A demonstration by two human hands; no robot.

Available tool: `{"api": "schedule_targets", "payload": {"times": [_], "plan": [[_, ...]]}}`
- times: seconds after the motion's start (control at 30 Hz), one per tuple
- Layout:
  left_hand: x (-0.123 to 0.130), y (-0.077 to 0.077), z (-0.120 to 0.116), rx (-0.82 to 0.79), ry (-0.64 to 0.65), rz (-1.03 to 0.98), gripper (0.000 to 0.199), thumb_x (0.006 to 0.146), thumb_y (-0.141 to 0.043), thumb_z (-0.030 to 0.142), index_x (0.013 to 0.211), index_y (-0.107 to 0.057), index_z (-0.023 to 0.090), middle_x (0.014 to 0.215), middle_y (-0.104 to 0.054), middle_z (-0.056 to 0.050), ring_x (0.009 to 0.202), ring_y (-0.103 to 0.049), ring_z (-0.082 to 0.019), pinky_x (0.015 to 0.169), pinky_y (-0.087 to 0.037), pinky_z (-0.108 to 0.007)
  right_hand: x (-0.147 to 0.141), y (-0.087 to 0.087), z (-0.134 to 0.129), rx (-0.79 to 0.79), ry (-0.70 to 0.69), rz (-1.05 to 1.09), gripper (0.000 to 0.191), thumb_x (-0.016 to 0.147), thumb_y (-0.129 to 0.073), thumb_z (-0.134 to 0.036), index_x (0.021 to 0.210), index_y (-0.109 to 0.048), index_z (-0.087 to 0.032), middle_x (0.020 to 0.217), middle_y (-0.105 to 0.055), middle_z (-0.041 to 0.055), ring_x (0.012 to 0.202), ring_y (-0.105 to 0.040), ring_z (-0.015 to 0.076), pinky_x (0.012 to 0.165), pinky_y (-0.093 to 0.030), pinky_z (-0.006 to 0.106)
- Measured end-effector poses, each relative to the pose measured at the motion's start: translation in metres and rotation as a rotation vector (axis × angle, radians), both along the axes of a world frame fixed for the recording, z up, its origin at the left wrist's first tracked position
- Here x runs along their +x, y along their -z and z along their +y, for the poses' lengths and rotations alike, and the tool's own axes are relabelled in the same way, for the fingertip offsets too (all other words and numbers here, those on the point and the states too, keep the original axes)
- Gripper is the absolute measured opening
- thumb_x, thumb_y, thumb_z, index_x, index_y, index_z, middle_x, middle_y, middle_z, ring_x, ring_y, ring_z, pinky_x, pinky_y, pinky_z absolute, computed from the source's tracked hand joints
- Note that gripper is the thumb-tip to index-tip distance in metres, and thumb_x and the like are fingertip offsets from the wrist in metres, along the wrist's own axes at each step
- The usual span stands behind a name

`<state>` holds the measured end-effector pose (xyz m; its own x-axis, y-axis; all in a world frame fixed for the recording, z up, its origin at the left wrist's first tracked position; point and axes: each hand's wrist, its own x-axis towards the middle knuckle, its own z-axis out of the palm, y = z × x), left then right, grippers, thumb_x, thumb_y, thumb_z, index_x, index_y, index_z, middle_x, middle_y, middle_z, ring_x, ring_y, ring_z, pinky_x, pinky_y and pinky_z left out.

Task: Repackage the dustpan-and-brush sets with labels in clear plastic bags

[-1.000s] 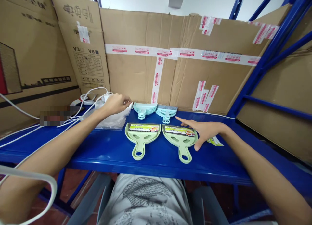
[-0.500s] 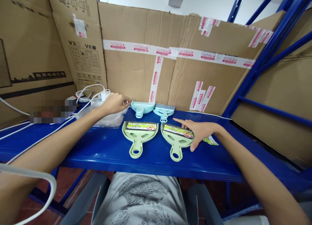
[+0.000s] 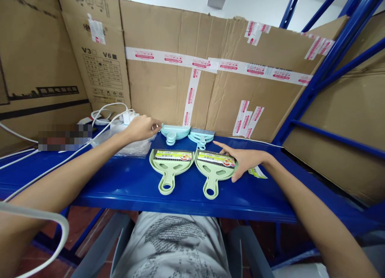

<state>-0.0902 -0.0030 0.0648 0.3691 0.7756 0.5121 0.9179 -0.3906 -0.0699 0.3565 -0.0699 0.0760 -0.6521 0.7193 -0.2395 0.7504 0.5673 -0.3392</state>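
Note:
Two light green dustpan-and-brush sets with printed labels lie side by side, handles toward me: the left set point(image 3: 167, 170) and the right set point(image 3: 211, 173). My right hand point(image 3: 245, 161) is at the right edge of the right set, index finger stretched out and thumb apart. Behind them sit a stack of light blue dustpans point(image 3: 175, 132) and a stack of light blue brushes point(image 3: 201, 137). My left hand point(image 3: 143, 128) is beside the left end of the blue dustpans, its fingers curled together; whether they pinch anything is too small to tell.
The blue table point(image 3: 126, 189) has cardboard walls point(image 3: 162, 89) behind it. Clear plastic bags point(image 3: 132, 147) lie under my left forearm, near white cables and a charger point(image 3: 129, 116). Yellow-green labels point(image 3: 258, 172) lie right of my right hand. A blue metal frame point(image 3: 319, 85) rises at the right.
The right green set has shifted left and turned straighter, now close against the left set. My right hand has moved slightly left with it. The camera view has shifted a little.

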Motion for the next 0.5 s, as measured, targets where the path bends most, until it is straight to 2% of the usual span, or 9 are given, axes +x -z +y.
{"api": "schedule_targets", "payload": {"times": [0.17,0.27,0.37,0.5], "plan": [[0.000,0.000,-0.001,-0.005,0.026,-0.011,0.038,0.094,-0.051,0.038,0.106,-0.084,0.023,0.091,-0.084,-0.009,0.088,-0.080,-0.031,0.069,-0.047,-0.033,0.001,-0.002,0.002,-0.014,0.016,-0.019,0.155,0.059,-0.097,-0.063,0.176,-0.003,-0.025,0.158,-0.050,0.0152,0.142,-0.057,0.0356,0.120,-0.045,0.041],[0.003,-0.002,-0.003,-0.046,0.114,-0.116,0.036,0.092,-0.054,0.039,0.099,-0.084,0.021,0.083,-0.083,-0.008,0.081,-0.080,-0.028,0.071,-0.051,-0.033,0.003,-0.009,-0.001,-0.028,-0.028,0.022,0.151,0.061,-0.097,-0.061,0.176,-0.008,-0.024,0.159,-0.052,0.0151,0.145,-0.055,0.0361,0.120,-0.045,0.040],[0.013,-0.003,-0.013,-0.233,0.338,-0.389,0.034,0.092,-0.060,0.045,0.096,-0.080,0.018,0.077,-0.081,-0.007,0.067,-0.078,-0.024,0.067,-0.057,-0.033,0.007,-0.017,-0.005,-0.035,-0.054,0.115,0.147,0.062,-0.098,-0.058,0.176,-0.013,-0.023,0.162,-0.051,0.0141,0.151,-0.050,0.0368,0.125,-0.041,0.041],[0.044,-0.002,-0.048,-0.608,0.690,-0.843,0.033,0.096,-0.068,0.048,0.104,-0.074,0.016,0.090,-0.082,-0.013,0.066,-0.076,-0.020,0.059,-0.062,-0.031,0.005,-0.022,-0.008,0.078,0.039,0.233,0.146,0.061,-0.098,-0.058,0.176,-0.016,-0.024,0.173,-0.039,0.0139,0.157,-0.041,0.0382,0.132,-0.030,0.047]]}}
